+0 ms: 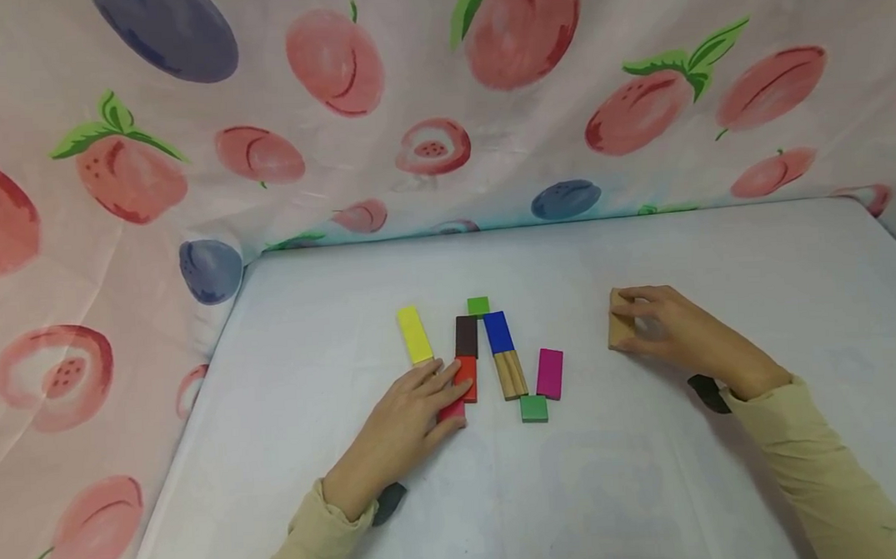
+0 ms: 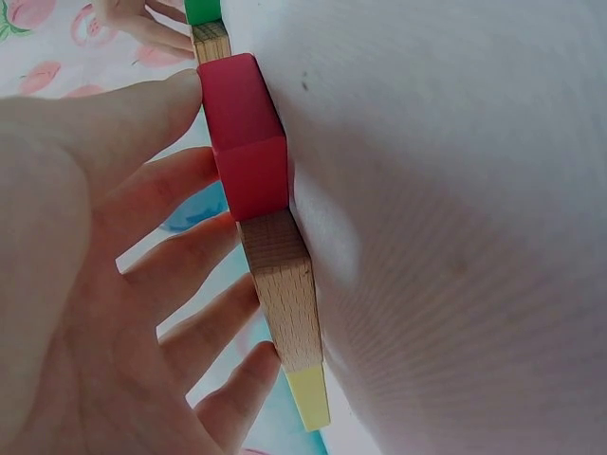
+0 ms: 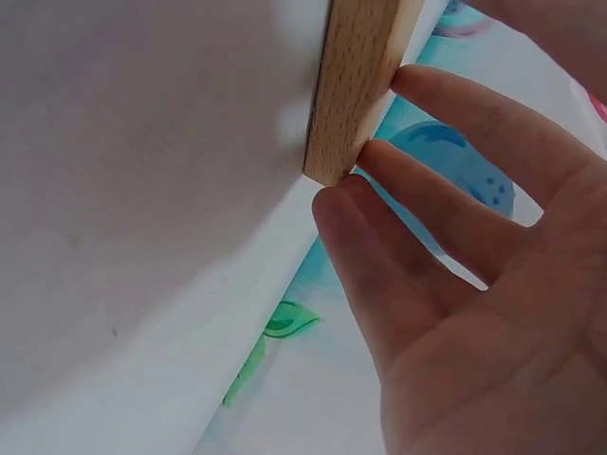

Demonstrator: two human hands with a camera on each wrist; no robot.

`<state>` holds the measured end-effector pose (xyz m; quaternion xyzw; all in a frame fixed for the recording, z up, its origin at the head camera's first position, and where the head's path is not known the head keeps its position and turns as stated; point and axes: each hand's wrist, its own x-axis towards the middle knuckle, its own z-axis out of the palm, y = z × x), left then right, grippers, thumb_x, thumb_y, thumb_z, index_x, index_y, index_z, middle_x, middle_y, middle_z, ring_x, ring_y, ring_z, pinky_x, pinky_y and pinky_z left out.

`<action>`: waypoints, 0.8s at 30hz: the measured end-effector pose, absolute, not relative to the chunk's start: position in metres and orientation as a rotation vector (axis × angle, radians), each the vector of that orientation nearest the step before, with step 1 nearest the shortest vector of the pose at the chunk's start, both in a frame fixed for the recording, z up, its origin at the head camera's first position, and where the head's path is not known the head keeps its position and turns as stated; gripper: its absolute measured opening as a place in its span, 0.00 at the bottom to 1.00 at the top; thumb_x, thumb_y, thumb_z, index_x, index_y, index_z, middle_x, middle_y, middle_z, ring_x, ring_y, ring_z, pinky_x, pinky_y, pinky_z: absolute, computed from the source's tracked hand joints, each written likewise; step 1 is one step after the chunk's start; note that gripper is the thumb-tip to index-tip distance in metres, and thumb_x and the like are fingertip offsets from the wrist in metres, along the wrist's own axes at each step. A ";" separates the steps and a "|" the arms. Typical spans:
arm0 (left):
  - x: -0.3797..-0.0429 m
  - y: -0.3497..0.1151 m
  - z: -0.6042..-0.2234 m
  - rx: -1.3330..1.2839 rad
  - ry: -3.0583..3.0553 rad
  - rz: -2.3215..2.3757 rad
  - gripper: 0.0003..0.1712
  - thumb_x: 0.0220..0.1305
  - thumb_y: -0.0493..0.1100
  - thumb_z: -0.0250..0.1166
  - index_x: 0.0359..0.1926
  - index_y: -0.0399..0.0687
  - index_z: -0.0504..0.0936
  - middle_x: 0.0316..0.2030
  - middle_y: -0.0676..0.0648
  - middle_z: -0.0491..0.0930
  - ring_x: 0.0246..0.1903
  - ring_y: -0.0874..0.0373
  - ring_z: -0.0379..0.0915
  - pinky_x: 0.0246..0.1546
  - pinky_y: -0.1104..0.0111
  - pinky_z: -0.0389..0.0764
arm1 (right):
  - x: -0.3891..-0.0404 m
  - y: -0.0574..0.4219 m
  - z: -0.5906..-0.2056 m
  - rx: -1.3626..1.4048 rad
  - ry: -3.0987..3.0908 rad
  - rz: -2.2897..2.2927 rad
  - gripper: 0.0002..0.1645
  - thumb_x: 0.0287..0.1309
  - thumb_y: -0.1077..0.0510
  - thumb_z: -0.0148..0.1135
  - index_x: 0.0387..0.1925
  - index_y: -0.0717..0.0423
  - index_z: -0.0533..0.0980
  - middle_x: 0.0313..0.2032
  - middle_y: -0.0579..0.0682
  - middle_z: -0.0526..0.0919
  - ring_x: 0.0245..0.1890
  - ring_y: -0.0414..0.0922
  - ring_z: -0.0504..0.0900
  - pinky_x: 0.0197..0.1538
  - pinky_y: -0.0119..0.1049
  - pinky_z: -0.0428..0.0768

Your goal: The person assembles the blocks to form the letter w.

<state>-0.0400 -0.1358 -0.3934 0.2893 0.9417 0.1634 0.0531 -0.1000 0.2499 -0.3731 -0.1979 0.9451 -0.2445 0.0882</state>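
Note:
My left hand (image 1: 397, 419) lies over the left part of a block layout, fingers spread. Its thumb and fingers touch a pinkish-red block (image 2: 251, 142) and a plain wooden block (image 2: 289, 308) in the left wrist view. A yellow block (image 1: 414, 334) extends beyond the fingertips, and a red-orange block (image 1: 469, 387) is partly covered. Off to the right, my right hand (image 1: 668, 328) holds a plain wooden block (image 1: 619, 320) between thumb and fingers. Its fingertips meet the block's side and end in the right wrist view.
Mid-table are a dark brown block (image 1: 466, 335), a blue block (image 1: 499, 332), a grooved wooden block (image 1: 510, 374), a magenta block (image 1: 550, 373) and two green blocks, one behind (image 1: 478, 305), one in front (image 1: 534, 408). Fruit-patterned cloth (image 1: 425, 89) hangs behind the white table (image 1: 615, 489).

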 end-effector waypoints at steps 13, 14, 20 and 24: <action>-0.039 -0.136 -0.395 0.870 2.868 0.496 0.28 0.67 0.56 0.64 0.66 0.56 0.76 0.72 0.51 0.65 0.73 0.50 0.57 0.73 0.55 0.60 | -0.103 0.245 -0.378 -0.578 2.823 -0.709 0.33 0.57 0.56 0.71 0.62 0.66 0.74 0.66 0.67 0.67 0.67 0.64 0.61 0.65 0.64 0.67; -0.040 -0.136 -0.395 0.871 2.870 0.494 0.28 0.68 0.56 0.64 0.66 0.56 0.76 0.72 0.51 0.65 0.73 0.50 0.57 0.73 0.55 0.60 | -0.103 0.245 -0.378 -0.579 2.825 -0.706 0.33 0.57 0.56 0.71 0.62 0.66 0.74 0.66 0.67 0.67 0.67 0.64 0.62 0.66 0.64 0.67; -0.040 -0.136 -0.396 0.877 2.876 0.490 0.28 0.68 0.56 0.64 0.66 0.56 0.76 0.72 0.51 0.66 0.73 0.50 0.57 0.73 0.56 0.60 | -0.106 0.238 -0.379 -0.593 2.830 -0.703 0.32 0.58 0.56 0.71 0.61 0.66 0.75 0.66 0.66 0.68 0.66 0.63 0.62 0.65 0.64 0.67; -0.040 -0.136 -0.397 0.880 2.877 0.493 0.28 0.67 0.56 0.64 0.66 0.56 0.76 0.72 0.51 0.66 0.73 0.50 0.57 0.73 0.56 0.60 | -0.107 0.234 -0.379 -0.600 2.841 -0.691 0.32 0.58 0.55 0.71 0.61 0.66 0.75 0.66 0.66 0.68 0.66 0.63 0.63 0.65 0.63 0.68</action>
